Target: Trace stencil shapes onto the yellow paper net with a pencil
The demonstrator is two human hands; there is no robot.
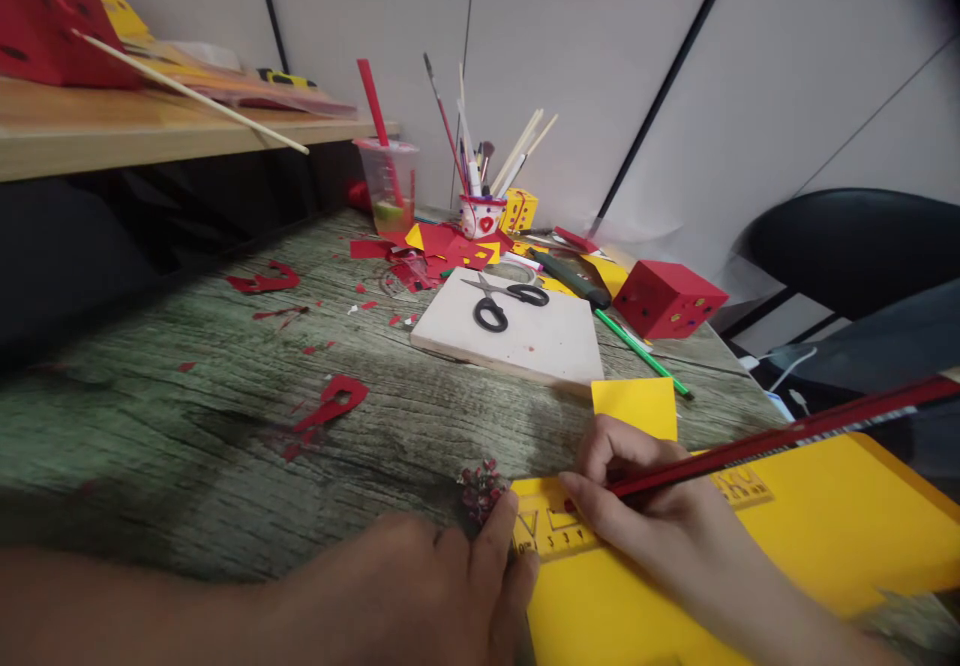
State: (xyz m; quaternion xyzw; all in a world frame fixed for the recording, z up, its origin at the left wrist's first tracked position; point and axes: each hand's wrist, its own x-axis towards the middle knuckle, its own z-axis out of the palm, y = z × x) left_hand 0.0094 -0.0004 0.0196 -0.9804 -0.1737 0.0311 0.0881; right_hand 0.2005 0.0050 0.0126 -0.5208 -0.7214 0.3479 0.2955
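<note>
My right hand grips a red pencil whose tip rests on a yellow stencil ruler. The ruler lies across a large yellow paper sheet at the table's near edge. My left hand presses down on the ruler's left end with fingers curled, thumb beside a small dark red floral bit. A small yellow paper square lies just beyond my right hand.
A white board carries black scissors. Behind stand a red paper cube, a green pencil, a brush cup, a plastic cup and red scraps. A wooden shelf overhangs left; a black chair sits right.
</note>
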